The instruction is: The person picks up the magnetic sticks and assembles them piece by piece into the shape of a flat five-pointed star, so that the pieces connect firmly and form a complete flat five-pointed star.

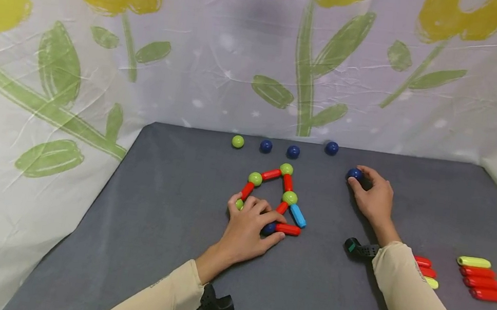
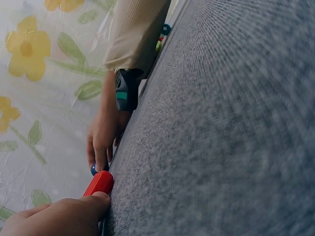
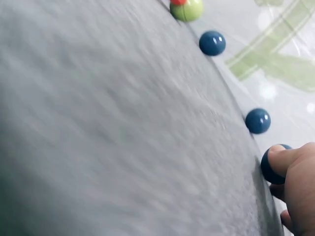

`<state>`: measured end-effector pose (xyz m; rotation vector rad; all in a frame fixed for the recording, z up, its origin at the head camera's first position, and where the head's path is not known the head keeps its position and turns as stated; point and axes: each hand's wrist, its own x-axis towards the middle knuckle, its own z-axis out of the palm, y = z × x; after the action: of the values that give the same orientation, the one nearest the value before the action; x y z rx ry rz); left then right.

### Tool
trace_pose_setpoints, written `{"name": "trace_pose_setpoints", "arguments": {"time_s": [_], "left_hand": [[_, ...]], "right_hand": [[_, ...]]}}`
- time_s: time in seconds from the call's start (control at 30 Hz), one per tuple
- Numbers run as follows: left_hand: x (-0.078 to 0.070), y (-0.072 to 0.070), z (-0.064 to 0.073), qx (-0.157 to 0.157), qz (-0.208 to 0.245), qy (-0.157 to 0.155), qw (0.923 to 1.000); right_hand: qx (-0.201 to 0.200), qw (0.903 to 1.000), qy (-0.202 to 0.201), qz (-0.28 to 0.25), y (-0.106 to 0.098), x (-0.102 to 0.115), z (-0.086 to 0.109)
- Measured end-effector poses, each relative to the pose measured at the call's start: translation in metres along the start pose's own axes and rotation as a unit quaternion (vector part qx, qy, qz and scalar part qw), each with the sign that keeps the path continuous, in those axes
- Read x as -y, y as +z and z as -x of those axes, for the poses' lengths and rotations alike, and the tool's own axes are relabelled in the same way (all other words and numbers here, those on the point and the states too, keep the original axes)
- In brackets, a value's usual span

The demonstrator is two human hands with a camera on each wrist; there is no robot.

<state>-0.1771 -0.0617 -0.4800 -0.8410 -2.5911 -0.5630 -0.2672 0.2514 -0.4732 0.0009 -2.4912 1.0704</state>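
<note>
My right hand [image 1: 374, 199] pinches a blue ball [image 1: 354, 174] between thumb and fingers, low over the grey table. In the right wrist view the thumb lies across that ball. My left hand [image 1: 246, 229] covers the near side of a linked shape of red rods [image 1: 288, 182] and green balls [image 1: 290, 198]. Its thumb and forefinger sit either side of another blue ball [image 1: 269, 229], which joins a red rod [image 1: 288, 229] pointing right. The other fingertips reach a green ball [image 1: 239, 204] on the left. A light blue rod [image 1: 298, 216] slants from the shape's right-hand ball.
Along the table's back edge stand a loose green ball [image 1: 238, 141] and several blue balls [image 1: 293, 152]. More red rods [image 1: 483, 283] and a yellow rod [image 1: 474, 262] lie at the right. Others are partly hidden by the right sleeve [image 1: 421, 305]. A flowered cloth [image 1: 222, 69] hangs behind.
</note>
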Motion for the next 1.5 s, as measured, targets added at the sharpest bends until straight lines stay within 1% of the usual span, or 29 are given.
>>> {"name": "trace_pose_setpoints", "arguments": {"time_s": [0.17, 0.3, 0.43, 0.57, 0.67, 0.9, 0.97, 1.07, 1.13, 1.23, 1.33, 1.43, 1.5], "left_hand": [[0.001, -0.001, 0.001, -0.005, 0.004, -0.003, 1.0000], [-0.001, -0.001, 0.002, -0.004, 0.008, -0.001, 1.0000], [-0.001, -0.001, 0.002, 0.000, 0.009, -0.002, 1.0000], [-0.001, -0.001, 0.001, 0.001, 0.006, -0.002, 1.0000], [-0.001, -0.001, 0.001, 0.005, 0.001, -0.001, 1.0000], [-0.001, 0.000, 0.000, -0.003, -0.006, -0.003, 1.0000], [-0.001, -0.001, 0.000, 0.001, -0.008, -0.005, 1.0000], [-0.001, 0.000, 0.000, 0.008, -0.008, -0.008, 0.9999], [-0.001, 0.000, 0.000, 0.009, -0.009, -0.008, 0.9999], [-0.001, 0.000, 0.000, 0.008, -0.008, -0.008, 0.9999], [-0.001, 0.000, 0.000, 0.009, -0.006, -0.008, 0.9999], [0.000, 0.000, 0.000, 0.010, -0.002, -0.008, 0.9999], [0.000, -0.001, 0.000, 0.009, 0.000, -0.007, 0.9999]], "right_hand": [[0.008, 0.9998, -0.021, 0.000, 0.004, 0.006, 0.004], [0.012, 0.9997, -0.019, 0.008, 0.006, 0.009, 0.011], [0.028, 0.9993, -0.025, -0.005, 0.010, 0.015, 0.021], [0.053, 0.9967, -0.053, -0.032, 0.011, 0.021, 0.031], [0.076, 0.9939, -0.066, -0.045, 0.009, 0.024, 0.039], [0.140, 0.9849, -0.071, -0.072, 0.008, 0.030, 0.056], [0.155, 0.9824, -0.069, -0.078, 0.007, 0.034, 0.063], [0.163, 0.9811, -0.068, -0.078, 0.003, 0.039, 0.075], [0.163, 0.9804, -0.076, -0.079, 0.002, 0.041, 0.082], [0.174, 0.9750, -0.100, -0.095, 0.000, 0.044, 0.087], [0.196, 0.9652, -0.129, -0.115, 0.000, 0.045, 0.090], [0.220, 0.9562, -0.145, -0.128, 0.000, 0.046, 0.090], [0.227, 0.9529, -0.150, -0.133, 0.001, 0.046, 0.090]]}}
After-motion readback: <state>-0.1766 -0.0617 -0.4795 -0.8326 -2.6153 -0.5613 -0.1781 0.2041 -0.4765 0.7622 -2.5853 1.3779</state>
